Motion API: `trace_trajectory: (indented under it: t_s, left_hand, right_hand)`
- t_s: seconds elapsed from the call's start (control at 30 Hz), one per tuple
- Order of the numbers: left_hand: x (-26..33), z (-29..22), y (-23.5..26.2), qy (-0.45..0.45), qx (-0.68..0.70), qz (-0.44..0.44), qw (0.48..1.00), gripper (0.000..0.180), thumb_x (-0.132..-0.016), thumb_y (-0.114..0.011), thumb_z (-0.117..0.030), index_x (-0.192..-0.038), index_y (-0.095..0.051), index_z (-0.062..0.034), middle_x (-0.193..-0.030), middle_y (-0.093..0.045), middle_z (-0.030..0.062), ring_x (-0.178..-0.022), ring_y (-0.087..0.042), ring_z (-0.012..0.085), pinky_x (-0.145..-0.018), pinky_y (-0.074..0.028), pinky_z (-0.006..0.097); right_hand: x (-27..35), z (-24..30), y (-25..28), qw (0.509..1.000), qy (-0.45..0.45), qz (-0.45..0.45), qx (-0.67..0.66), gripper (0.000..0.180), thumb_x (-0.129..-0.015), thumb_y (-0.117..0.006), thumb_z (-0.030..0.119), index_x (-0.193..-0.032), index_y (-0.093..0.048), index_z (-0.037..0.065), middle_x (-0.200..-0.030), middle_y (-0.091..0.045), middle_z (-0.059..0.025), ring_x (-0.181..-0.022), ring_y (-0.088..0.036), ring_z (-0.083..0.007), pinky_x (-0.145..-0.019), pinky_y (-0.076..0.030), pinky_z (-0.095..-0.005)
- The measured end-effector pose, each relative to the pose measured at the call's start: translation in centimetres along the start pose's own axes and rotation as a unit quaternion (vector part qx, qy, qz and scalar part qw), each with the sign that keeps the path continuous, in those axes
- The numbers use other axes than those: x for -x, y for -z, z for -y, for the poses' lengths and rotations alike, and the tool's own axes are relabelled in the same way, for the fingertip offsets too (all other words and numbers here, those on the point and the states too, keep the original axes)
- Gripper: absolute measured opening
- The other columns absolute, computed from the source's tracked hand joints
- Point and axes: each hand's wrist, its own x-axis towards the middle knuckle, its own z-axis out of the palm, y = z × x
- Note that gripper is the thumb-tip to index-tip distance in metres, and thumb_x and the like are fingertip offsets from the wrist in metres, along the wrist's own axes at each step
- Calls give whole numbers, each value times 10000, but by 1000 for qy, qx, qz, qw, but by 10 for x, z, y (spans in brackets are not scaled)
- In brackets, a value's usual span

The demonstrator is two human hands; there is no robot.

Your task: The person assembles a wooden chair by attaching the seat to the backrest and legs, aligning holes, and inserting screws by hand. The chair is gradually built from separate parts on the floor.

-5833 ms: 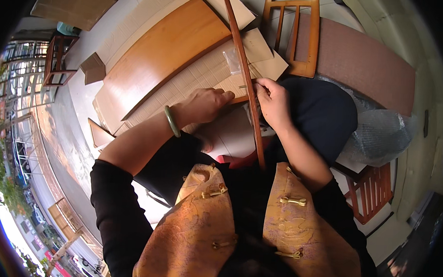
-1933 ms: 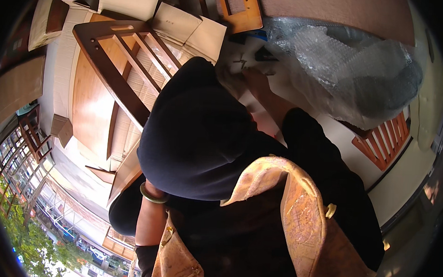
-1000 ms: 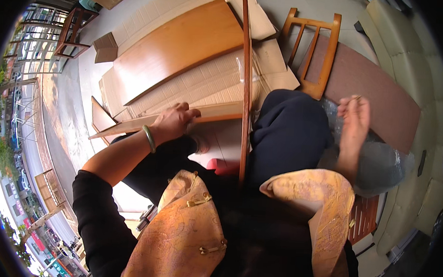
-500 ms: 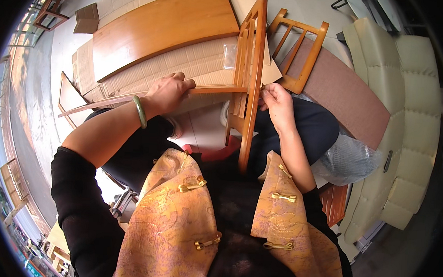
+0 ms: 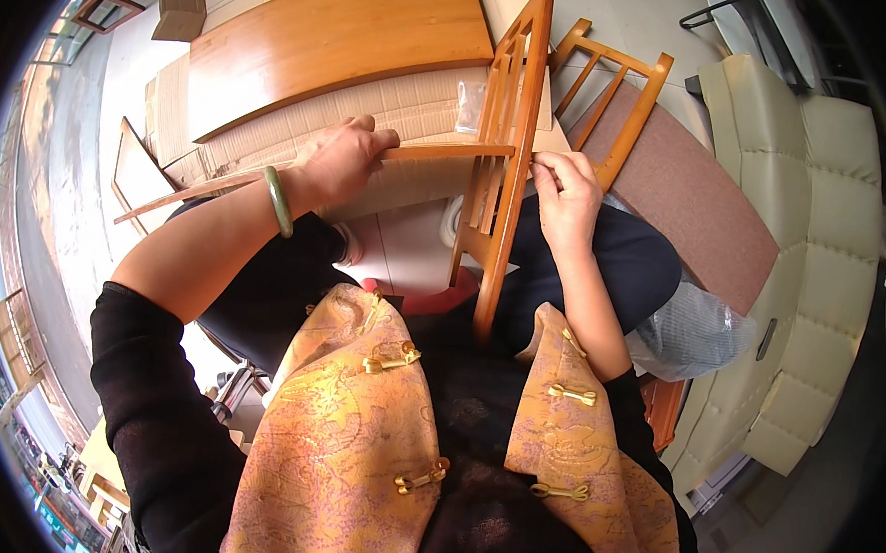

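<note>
A slatted wooden frame (image 5: 518, 160) stands upright between my knees, its edge toward me. My left hand (image 5: 343, 163), with a green bangle on the wrist, is closed round a long wooden rail (image 5: 445, 151). That rail's right end meets the inner side of the frame. On the frame's outer side my right hand (image 5: 569, 195) has thumb and forefinger pinched together against the wood, at about the height of the rail's end. Whatever lies between those fingertips is too small to make out.
Beyond my hands a wooden panel (image 5: 340, 46) lies on cardboard (image 5: 372, 103). A second slatted frame (image 5: 633, 116) rests on a brownish-pink board (image 5: 702, 200) at right. Bubble wrap (image 5: 695, 335) sits by my right knee, beside a cream sofa (image 5: 819, 266).
The frame and rail have shifted slightly up and right in view. My right hand has moved up a little along the frame's outer side, still pinching; my left keeps its grip.
</note>
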Motion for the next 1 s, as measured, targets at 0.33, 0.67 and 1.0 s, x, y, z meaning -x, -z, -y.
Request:
trace_trajectory:
  t_s: [0.33,0.67,1.0]
  left_hand:
    - [2,8,6,-4,30,13,999,332,-797,-686,-40,-1103,-638,-160,-944,-590,96,-968,-591,318,-837,-495,406]
    - [-3,9,-2,-17,20,24,999,334,-793,-688,-32,-1101,-636,-150,-953,-585,104,-970,-584,330,-838,-489,415]
    - [-2,-3,3,-12,13,32,999,317,-829,-610,-30,-1121,-623,-152,-983,-571,129,-968,-593,336,-827,-491,426]
  right_hand:
    - [-1,-22,-5,903,-220,108,-352,158,-930,-657,101,-1002,-653,-39,-809,-658,-56,-651,-616,-102,-575,-502,-232]
    - [-1,-22,-14,898,-230,60,-369,151,-961,-604,102,-1022,-652,-28,-801,-652,-48,-631,-601,-99,-561,-482,-222]
    - [-2,-21,-11,927,-236,82,-280,233,-978,-602,214,-913,-652,-4,-678,-585,6,-577,-527,-67,-517,-424,-216]
